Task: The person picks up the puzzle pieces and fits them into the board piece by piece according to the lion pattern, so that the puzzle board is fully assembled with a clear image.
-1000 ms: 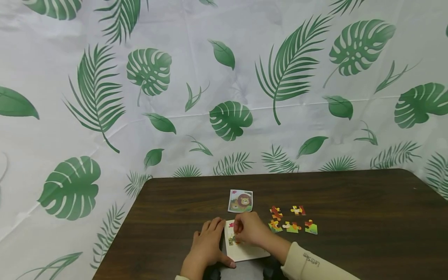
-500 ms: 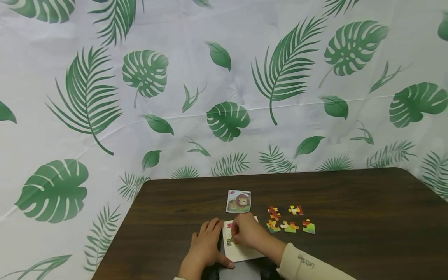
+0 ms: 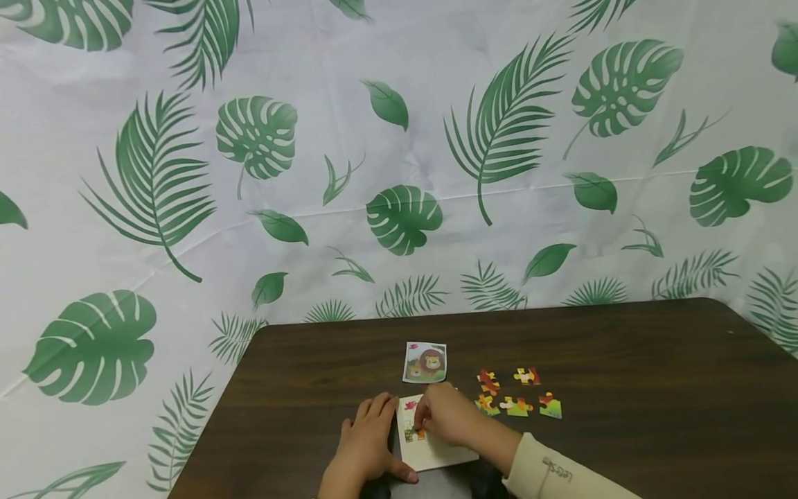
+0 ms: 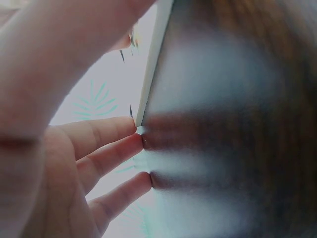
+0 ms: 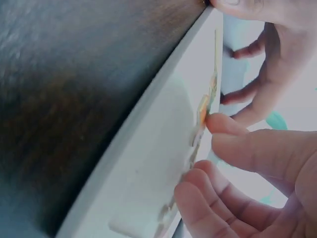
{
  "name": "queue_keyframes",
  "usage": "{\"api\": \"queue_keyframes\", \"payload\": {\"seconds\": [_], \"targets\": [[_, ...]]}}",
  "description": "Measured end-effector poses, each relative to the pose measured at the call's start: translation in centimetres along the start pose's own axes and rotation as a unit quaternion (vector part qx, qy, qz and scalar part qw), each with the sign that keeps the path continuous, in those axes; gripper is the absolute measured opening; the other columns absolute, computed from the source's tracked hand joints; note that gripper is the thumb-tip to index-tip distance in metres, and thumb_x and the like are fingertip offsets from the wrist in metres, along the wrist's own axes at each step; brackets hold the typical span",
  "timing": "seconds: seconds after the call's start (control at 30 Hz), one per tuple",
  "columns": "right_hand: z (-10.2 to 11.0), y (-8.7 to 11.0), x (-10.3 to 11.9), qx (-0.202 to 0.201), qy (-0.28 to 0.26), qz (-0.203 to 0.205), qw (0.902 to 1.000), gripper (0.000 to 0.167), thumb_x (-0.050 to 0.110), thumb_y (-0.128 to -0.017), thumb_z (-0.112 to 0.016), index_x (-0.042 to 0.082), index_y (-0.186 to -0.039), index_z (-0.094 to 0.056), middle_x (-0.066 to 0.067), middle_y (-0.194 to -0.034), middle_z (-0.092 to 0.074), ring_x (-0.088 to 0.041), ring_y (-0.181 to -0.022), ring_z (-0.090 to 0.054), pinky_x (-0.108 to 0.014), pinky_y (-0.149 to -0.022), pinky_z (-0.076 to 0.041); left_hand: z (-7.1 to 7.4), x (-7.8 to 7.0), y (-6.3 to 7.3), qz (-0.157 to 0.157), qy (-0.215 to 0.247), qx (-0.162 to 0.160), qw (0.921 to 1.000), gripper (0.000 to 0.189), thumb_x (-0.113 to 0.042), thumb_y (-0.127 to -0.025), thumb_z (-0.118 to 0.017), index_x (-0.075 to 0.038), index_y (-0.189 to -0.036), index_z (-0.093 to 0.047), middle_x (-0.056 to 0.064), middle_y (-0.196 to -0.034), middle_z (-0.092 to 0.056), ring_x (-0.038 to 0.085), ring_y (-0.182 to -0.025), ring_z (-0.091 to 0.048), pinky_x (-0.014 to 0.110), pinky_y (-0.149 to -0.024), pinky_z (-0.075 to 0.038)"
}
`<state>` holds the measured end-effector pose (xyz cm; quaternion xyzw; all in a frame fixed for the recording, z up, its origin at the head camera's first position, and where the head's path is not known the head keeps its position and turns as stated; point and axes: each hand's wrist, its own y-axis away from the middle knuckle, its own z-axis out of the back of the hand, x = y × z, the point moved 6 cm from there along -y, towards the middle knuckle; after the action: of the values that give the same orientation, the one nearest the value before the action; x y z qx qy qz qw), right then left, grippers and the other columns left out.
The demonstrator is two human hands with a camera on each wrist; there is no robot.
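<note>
A cream puzzle board (image 3: 433, 456) lies at the table's front, with a few pieces set in its left part. My left hand (image 3: 368, 440) lies along the board's left side, fingers extended; the left wrist view has its fingertips by the board's edge (image 4: 152, 64). With thumb and forefinger my right hand (image 3: 450, 416) pinches a small orange jigsaw piece (image 5: 202, 110) low against the board, its other fingers curled over the surface. Those fingers partly hide the piece and the board's upper part in the head view.
Behind the board lies a lion picture card (image 3: 425, 362). Several loose jigsaw pieces (image 3: 516, 407) are spread on the dark wooden table (image 3: 654, 388) to the right of it. A white leaf-print cloth (image 3: 337, 277) hangs behind the table.
My right hand's fingertips have shifted slightly over the board, and more of the orange piece shows below them. My left hand keeps its place. The head view has shifted a little.
</note>
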<state>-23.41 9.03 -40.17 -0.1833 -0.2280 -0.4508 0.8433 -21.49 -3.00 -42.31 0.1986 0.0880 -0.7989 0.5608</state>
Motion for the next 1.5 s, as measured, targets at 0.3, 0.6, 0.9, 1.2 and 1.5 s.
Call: {"api": "queue_keyframes", "payload": {"seconds": [0.3,0.6,0.9,1.2,1.5], "targets": [[0.4,0.3,-0.2,0.046,0.003,0.043,0.9980,0.034,-0.014,-0.067,-0.059,0.013,-0.077,-0.077,0.007,-0.074,-0.068,0.000,-0.062,-0.052,-0.018,-0.052,-0.038,0.2,-0.1,-0.1,0.003,0.000,0.006,1.0000,0.111,-0.055,-0.047,-0.084,-0.006,-0.137,-0.041,0.011,-0.138,-0.037,0.037,-0.125,-0.032,0.070,-0.084,-0.027],[1.2,1.3,-2.2,0.070,-0.083,0.073,0.9914,0.024,-0.003,-0.078,-0.063,0.014,-0.090,-0.073,0.008,-0.078,-0.058,-0.002,-0.066,-0.048,-0.021,-0.059,-0.043,-0.2,0.1,0.0,0.002,-0.002,0.002,1.0000,0.112,-0.056,-0.046,-0.084,-0.006,-0.137,-0.041,0.011,-0.137,-0.038,0.037,-0.124,-0.033,0.068,-0.083,-0.029],[5.3,1.5,-6.5,-0.054,-0.051,-0.031,0.9967,0.014,-0.004,-0.079,-0.065,0.008,-0.087,-0.066,0.001,-0.080,-0.058,-0.012,-0.069,-0.052,-0.029,-0.060,-0.045,-0.1,-0.1,-0.1,0.009,-0.007,-0.007,0.9999,0.112,-0.055,-0.045,-0.085,-0.005,-0.136,-0.043,0.012,-0.135,-0.040,0.038,-0.122,-0.034,0.068,-0.083,-0.029],[6.6,1.6,-11.2,-0.109,-0.018,-0.126,0.9858,0.019,-0.003,-0.074,-0.072,0.007,-0.088,-0.065,-0.002,-0.078,-0.053,-0.015,-0.067,-0.048,-0.031,-0.059,-0.043,0.1,0.0,-0.1,0.012,-0.012,-0.002,0.9999,0.111,-0.054,-0.045,-0.086,-0.005,-0.136,-0.042,0.012,-0.136,-0.039,0.038,-0.123,-0.034,0.069,-0.084,-0.029],[6.6,1.6,-12.3,-0.090,-0.017,-0.157,0.9833,0.024,0.000,-0.071,-0.075,0.008,-0.091,-0.065,-0.002,-0.081,-0.056,-0.016,-0.068,-0.049,-0.034,-0.062,-0.044,0.0,0.0,-0.1,0.012,-0.012,0.002,0.9998,0.112,-0.054,-0.045,-0.085,-0.006,-0.136,-0.042,0.012,-0.136,-0.038,0.037,-0.123,-0.034,0.068,-0.084,-0.029]]}}
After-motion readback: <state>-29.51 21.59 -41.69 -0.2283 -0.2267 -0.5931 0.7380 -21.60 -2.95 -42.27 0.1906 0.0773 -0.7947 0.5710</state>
